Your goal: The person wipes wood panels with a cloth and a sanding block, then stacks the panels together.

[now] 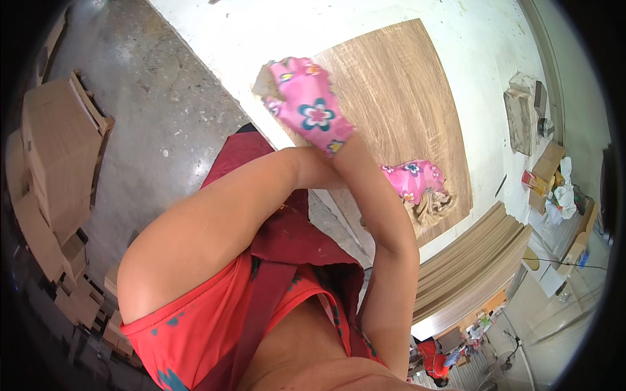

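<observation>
Red shirt (195,313) nearest, right forearm (386,202) over left, pink-floral-gloved right hand (310,104) clutching greyish wad (263,83), left hand (412,179) clutching beige cloth (430,207), brown wood-grain board (398,85), stacked wood-toned panels (463,260), tan cardboard boxes (62,156).

Wore pink, flower-printed cloth gloves (317,115), a red fabric top (195,326) with dark-green motifs, and a maroon cloth apron (300,241).

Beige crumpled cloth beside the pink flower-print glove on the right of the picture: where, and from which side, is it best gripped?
Probably pinch the loose folds of the beige crumpled cloth, coming from the picture's lower right. There it bunches into raised ridges; the left hand in its flowered glove covers the upper-left side, and the flat wood-grain panel lies beneath.
</observation>
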The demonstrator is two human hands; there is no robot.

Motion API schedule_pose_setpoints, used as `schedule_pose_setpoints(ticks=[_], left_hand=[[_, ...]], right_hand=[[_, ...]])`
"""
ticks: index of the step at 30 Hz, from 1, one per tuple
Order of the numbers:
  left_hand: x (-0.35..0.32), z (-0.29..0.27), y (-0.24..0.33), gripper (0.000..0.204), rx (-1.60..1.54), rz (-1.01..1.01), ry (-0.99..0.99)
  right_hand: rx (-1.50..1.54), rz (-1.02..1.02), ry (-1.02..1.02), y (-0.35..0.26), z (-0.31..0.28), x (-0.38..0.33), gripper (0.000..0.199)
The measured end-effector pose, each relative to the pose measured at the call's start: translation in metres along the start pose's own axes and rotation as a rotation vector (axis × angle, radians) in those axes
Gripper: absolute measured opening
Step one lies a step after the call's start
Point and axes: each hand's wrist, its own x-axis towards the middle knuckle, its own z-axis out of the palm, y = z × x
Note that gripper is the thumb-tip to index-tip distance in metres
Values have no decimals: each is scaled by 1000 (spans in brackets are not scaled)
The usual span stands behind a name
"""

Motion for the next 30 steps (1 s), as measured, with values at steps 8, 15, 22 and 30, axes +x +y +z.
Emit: schedule_pose_setpoints(ticks=[8, 15, 22, 30], left_hand=[[-1, -29, 27, 33, -354, -48, -142], [101, 15, 6, 34, -229, 396, -187], [164, 49, -4, 34, -231, 542, -92], [84, 16, -12, 36, -321, 392, -167]], right_hand=[[114, -73, 163, 40, 23, 8, 43], [59, 406, 456, 179, -63, 23, 47], [156, 574, 458, 202, -68, 19, 41], [-76, -28, 187, 97, 0, -8, 46]])
